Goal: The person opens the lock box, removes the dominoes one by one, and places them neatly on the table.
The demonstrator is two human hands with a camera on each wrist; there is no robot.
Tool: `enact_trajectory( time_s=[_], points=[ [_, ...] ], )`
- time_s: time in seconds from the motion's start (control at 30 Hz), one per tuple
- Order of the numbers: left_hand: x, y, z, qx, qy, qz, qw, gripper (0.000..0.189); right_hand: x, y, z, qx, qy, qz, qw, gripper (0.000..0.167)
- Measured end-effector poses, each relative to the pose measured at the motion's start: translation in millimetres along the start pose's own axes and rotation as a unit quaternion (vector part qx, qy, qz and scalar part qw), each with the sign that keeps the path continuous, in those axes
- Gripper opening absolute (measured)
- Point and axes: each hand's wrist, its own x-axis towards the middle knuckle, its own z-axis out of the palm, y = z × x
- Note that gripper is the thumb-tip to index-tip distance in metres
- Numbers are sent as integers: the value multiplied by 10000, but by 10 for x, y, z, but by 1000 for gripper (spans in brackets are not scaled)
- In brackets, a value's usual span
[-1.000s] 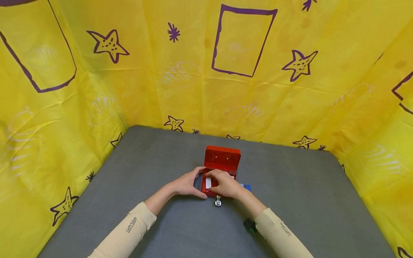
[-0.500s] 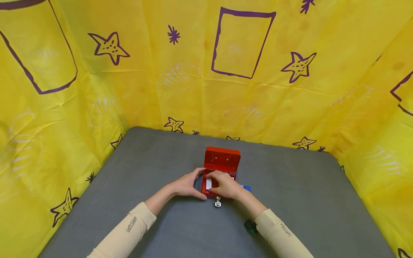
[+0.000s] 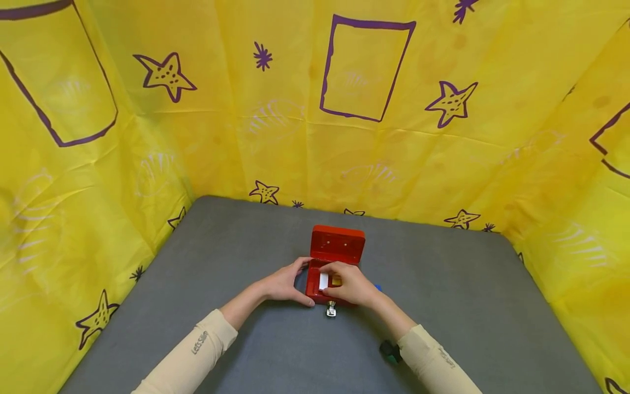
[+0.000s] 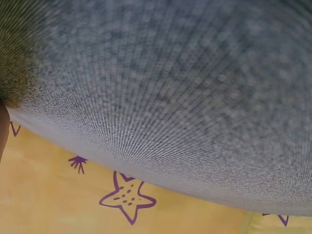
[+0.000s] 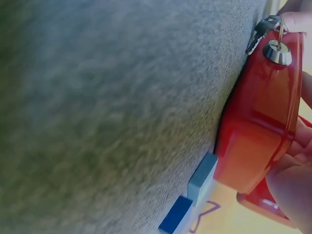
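A red cash box (image 3: 315,295) stands on the grey table with its lid (image 3: 337,244) raised. My left hand (image 3: 285,282) grips the box's left side, thumb at the front corner and fingers towards the back. My right hand (image 3: 353,283) reaches into the box, thumb and fingers pinching a white rectangular piece (image 3: 323,281) at its ends. Beside that piece a small yellow patch (image 3: 337,280) shows under the palm. A key (image 5: 280,31) sits in the front lock (image 5: 278,52). The right hand covers much of the box's inside.
Against the box's right side lie a light-blue block (image 5: 202,178) and a dark-blue block (image 5: 176,214). A dark object (image 3: 390,351) with some green is next to the right sleeve. Yellow cloth (image 3: 364,158) with purple drawings walls the table (image 3: 246,235).
My right hand has shifted to the right inside the box, and the white piece has moved right with it. The yellow patch has come into sight. My left hand keeps its grip.
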Motion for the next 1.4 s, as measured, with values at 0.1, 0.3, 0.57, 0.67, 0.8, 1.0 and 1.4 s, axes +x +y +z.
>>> enact_trajectory(
  time_s=[0.1, 0.3, 0.57, 0.67, 0.8, 1.0, 1.4],
  points=[
    [-7, 6, 4, -18, -3, -12, 10000, 100, -35, 19, -13, 116, 80, 94, 9999, 43],
    [-19, 12, 1, -52, 19, -61, 10000, 100, -91, 41, -42, 391, 185, 157, 9989, 43],
    [-20, -7, 10, -81, 67, -67, 9999, 100, -176, 56, -90, 945, 298, 300, 9946, 43],
    [-19, -12, 13, -54, 77, -83, 9999, 100, -208, 55, -107, 1105, 332, 377, 9926, 43],
    [-19, -10, 8, -71, 85, -97, 9999, 101, -263, 66, -132, 1480, 426, 583, 9863, 44],
    [-22, 13, 6, -51, 74, -195, 9998, 101, -365, 103, -162, 1809, 631, 918, 9772, 44],
    [-11, 15, 13, 39, 116, -74, 9999, 102, -567, 150, -250, 2398, 1023, 1298, 9566, 46]
  ],
)
